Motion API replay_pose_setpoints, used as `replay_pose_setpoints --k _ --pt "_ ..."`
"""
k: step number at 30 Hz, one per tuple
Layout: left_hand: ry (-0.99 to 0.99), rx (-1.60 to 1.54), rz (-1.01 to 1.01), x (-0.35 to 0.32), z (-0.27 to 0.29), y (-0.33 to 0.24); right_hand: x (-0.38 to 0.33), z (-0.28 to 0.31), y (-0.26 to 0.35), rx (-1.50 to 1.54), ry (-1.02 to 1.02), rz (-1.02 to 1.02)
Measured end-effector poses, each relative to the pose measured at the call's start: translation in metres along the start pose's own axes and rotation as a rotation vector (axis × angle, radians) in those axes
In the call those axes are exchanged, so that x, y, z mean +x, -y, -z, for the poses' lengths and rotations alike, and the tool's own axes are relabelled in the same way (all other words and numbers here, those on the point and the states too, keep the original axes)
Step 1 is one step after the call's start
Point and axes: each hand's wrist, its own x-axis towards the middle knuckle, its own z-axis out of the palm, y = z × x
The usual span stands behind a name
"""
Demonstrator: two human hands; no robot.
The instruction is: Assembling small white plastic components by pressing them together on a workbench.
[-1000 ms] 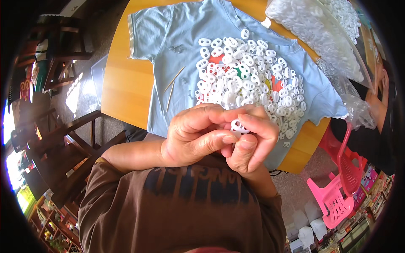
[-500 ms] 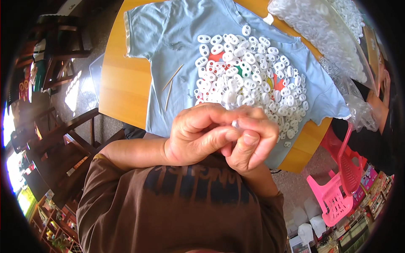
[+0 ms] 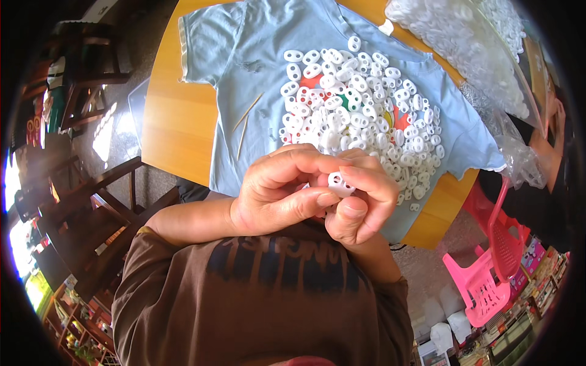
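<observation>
White two-holed plastic oval piece (image 3: 339,182) stays pinched between left hand (image 3: 278,192) and right hand (image 3: 360,204), turned slightly, near the pile (image 3: 360,116).

Clear plastic bag (image 3: 464,43) at table's far right corner, bulging, packed with small white pieces, crinkled open end (image 3: 519,152) trailing over table edge. White tag (image 3: 386,27) at collar of light-blue shirt. No screens or signs legible; small items lower right too blurred to tell.
</observation>
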Motion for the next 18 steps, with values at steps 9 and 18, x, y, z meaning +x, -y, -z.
replay_pose_setpoints --k 9,18 --pt "-0.034 -0.11 0.05 -0.011 0.001 -0.001 -0.001 -0.004 0.013 -0.31 0.123 -0.121" --pt "-0.145 -0.189 0.042 -0.032 -0.002 -0.006 -0.023 -0.013 0.019 -0.421 0.062 -0.061"
